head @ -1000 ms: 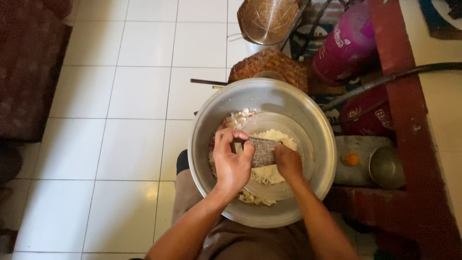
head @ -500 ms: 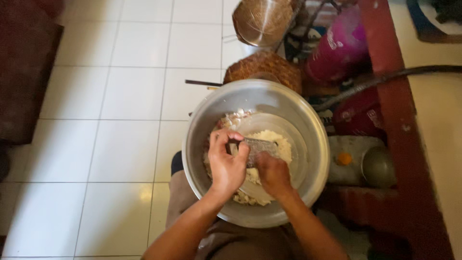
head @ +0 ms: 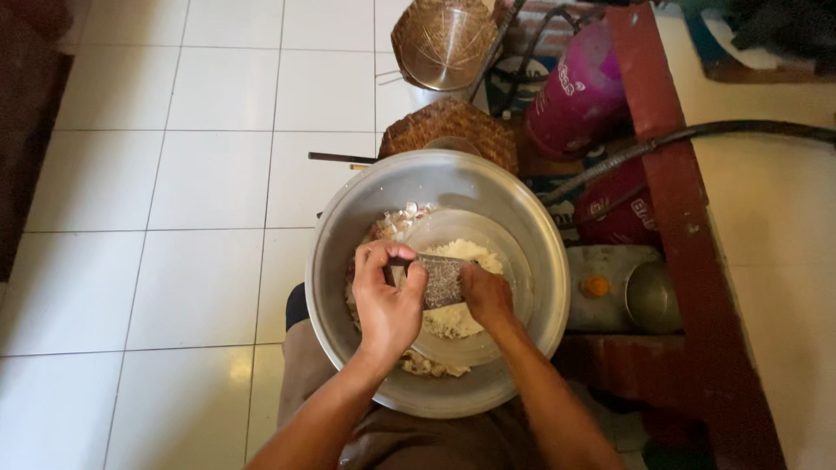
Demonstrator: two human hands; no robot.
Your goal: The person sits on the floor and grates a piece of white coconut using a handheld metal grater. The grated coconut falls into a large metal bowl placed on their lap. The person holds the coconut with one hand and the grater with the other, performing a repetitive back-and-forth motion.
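Observation:
A large steel bowl point(head: 522, 218) rests on my lap, holding white grated shreds point(head: 466, 252) and several pale chunks point(head: 396, 222) at its far left. A small flat metal grater point(head: 444, 280) lies across the middle of the bowl. My left hand point(head: 386, 300) grips the grater's left end, thumb and fingers curled around it. My right hand point(head: 488, 296) is closed on a piece pressed against the grater's right side; the piece itself is hidden by the fingers.
White tiled floor point(head: 174, 174) spreads to the left. Beyond the bowl stand a woven basket point(head: 453, 126) and a wire strainer point(head: 444, 39). Pink gas cylinders point(head: 579, 87), a black hose point(head: 697, 135), a dark red wooden beam point(head: 688, 261) and a metal pot point(head: 653, 296) crowd the right.
The view has shifted slightly, with the bowl and hands now lower left in frame. My right hand has slid a little along the grater; my left hand keeps its hold.

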